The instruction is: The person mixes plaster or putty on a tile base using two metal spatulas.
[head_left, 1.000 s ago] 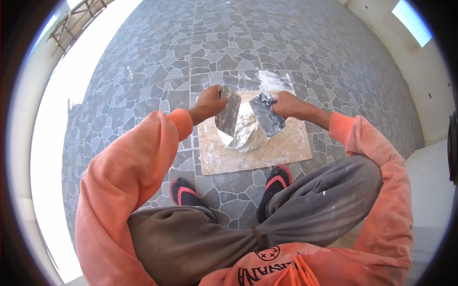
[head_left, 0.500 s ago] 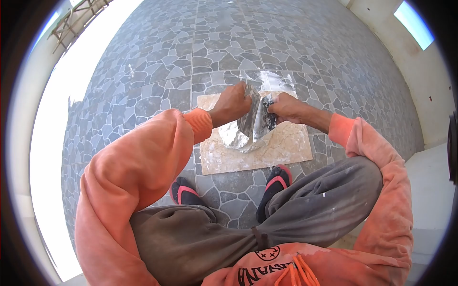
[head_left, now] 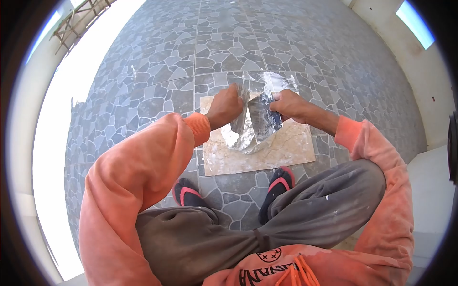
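My left hand (head_left: 226,106) is closed round the upper part of a flat metal scraper (head_left: 239,117), whose blade points down. Closed on a second, wider metal scraper (head_left: 265,118) is my right hand (head_left: 290,105); dark marks show near its grip. The two blades stand side by side, tilted, with a narrow gap between them at the bottom. Beneath them a heap of white paste (head_left: 247,141) lies on a beige marbled tile (head_left: 286,151). The handles are mostly hidden by my fingers.
White paste is smeared on the grey stone-patterned floor (head_left: 162,102) just beyond the tile. My feet in black-and-pink footwear (head_left: 187,192) are at the tile's near edge. Pale walls (head_left: 405,52) rise on the right; a wooden frame (head_left: 78,24) stands at the far left.
My left hand has moved slightly left and down with its scraper. The right scraper has turned, showing more of its broad face, and the blades' upper parts are farther apart.
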Demonstrator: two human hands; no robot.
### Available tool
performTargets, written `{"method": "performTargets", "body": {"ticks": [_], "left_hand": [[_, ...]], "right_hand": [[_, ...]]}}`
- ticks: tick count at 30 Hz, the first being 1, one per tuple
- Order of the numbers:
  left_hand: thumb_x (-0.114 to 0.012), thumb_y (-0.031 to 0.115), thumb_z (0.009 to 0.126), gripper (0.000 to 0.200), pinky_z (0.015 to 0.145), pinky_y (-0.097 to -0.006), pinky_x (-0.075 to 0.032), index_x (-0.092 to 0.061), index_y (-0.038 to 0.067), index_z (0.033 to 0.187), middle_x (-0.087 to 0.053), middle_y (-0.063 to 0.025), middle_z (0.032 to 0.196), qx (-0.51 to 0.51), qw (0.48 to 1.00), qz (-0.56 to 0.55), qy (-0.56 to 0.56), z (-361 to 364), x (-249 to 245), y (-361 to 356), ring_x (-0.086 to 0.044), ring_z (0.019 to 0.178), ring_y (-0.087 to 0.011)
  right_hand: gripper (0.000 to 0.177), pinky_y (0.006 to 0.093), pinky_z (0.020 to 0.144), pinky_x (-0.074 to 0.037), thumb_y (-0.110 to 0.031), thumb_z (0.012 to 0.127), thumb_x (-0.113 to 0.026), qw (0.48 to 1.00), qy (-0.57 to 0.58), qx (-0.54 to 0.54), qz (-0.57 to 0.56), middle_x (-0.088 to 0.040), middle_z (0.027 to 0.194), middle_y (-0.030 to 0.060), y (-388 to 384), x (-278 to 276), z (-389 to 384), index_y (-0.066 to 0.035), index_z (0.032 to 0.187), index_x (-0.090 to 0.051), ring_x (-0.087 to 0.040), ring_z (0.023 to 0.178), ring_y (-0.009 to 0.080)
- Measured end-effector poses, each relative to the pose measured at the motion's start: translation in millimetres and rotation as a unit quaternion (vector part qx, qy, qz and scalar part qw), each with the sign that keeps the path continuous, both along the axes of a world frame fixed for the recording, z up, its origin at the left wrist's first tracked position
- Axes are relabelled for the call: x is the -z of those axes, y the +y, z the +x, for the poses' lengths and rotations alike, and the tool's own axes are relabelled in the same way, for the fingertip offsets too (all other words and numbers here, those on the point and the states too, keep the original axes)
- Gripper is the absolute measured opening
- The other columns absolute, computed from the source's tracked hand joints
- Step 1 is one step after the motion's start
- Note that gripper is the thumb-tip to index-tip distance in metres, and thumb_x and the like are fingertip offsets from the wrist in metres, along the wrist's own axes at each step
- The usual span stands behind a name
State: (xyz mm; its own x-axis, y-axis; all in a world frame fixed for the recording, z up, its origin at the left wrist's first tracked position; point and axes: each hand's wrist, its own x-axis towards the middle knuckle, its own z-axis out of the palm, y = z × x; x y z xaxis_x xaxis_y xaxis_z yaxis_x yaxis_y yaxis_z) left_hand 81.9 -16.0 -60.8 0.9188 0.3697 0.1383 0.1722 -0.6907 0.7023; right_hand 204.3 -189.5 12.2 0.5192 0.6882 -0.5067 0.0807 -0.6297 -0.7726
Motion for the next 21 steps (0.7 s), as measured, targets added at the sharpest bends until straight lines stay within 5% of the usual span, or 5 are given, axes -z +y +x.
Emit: {"method": "performTargets", "body": {"ticks": [4, 8, 11, 21], "left_hand": [[-0.061, 0.018, 0.088, 0.031, 0.075, -0.0517, -0.046, -0.049, -0.003, 0.108, -0.064, -0.0272, 0.088, 0.019, 1.000, 0.008, -0.007, -7, 0, 16, -0.061, 0.084, -0.0454], [-0.062, 0.009, 0.087, 0.017, 0.071, -0.0512, -0.045, -0.052, 0.002, 0.098, -0.064, -0.0203, 0.087, 0.128, 0.985, 0.097, -0.062, -16, 2, 29, -0.060, 0.080, -0.0429], [-0.059, 0.002, 0.088, 0.009, 0.067, -0.0472, -0.047, -0.052, 0.003, 0.093, -0.059, -0.0150, 0.088, 0.175, 0.969, 0.168, -0.039, -29, 0, 33, -0.060, 0.078, -0.0391], [-0.060, -0.005, 0.082, 0.017, 0.067, -0.0461, -0.050, -0.050, 0.004, 0.093, -0.055, -0.0121, 0.094, 0.220, 0.941, 0.238, -0.100, -42, 8, 54, -0.060, 0.083, -0.0342]], "right_hand": [[0.022, 0.0360, 0.053, -0.052, -0.006, 0.080, -0.056, 0.992, -0.119, -0.032, -0.011, -0.063, 0.076, 0.0170, -8, 11, 18, 0.013, 0.090, -0.061, -0.063, 0.062, 0.0221], [0.036, 0.0435, 0.077, -0.052, -0.013, 0.078, -0.052, 0.922, -0.351, -0.140, -0.087, -0.065, 0.092, 0.0297, -18, 2, 32, 0.012, 0.103, -0.060, -0.066, 0.086, 0.0389], [0.042, 0.0465, 0.086, -0.048, -0.015, 0.080, -0.051, 0.901, -0.386, -0.169, -0.100, -0.063, 0.101, 0.0330, -17, -21, 18, 0.009, 0.113, -0.058, -0.062, 0.098, 0.0442], [0.040, 0.0495, 0.067, -0.050, -0.012, 0.083, -0.055, 0.820, -0.428, -0.377, 0.050, -0.064, 0.073, 0.0243, -14, -9, 8, -0.004, 0.122, -0.056, -0.065, 0.069, 0.0402]]}}
